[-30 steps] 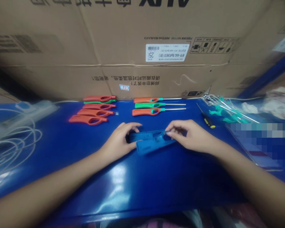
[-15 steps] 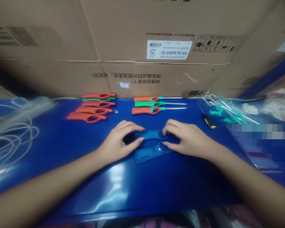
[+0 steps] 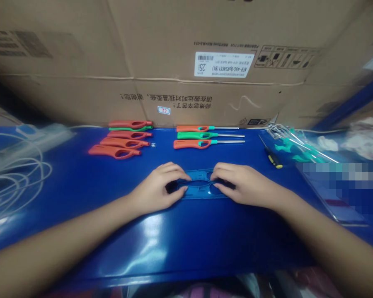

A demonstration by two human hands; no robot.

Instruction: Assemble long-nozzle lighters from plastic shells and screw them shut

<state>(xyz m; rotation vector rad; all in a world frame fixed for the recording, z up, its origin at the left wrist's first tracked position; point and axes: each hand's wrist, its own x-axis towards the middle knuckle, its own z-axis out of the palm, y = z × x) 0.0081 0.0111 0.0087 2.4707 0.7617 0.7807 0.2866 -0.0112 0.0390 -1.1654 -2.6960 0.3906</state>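
Observation:
Two blue lighter casing halves lie side by side on the blue table, insides facing up: the far half [image 3: 197,174] and the near half [image 3: 196,192]. Their inner edges touch or nearly touch, with a narrow gap at the middle. My left hand [image 3: 163,186] is closed over their left ends, fingertips on the far half and thumb on the near one. At the trigger-hole ends, my right hand [image 3: 244,182] has its fingers and thumb curled onto both halves. The palms hide the outer ends.
Several red and orange lighter casings [image 3: 118,152] lie back left. Three assembled lighters [image 3: 195,144] with metal tubes lie back centre. A screwdriver [image 3: 273,158], bagged teal lighter parts [image 3: 301,149] and a flat pixelated device are to the right. White cable [image 3: 21,178] coils left; a cardboard box [image 3: 161,49] stands behind.
The near blue half has been turned parallel to the far half and drawn up against it. Both hands have closed in over the two pieces.

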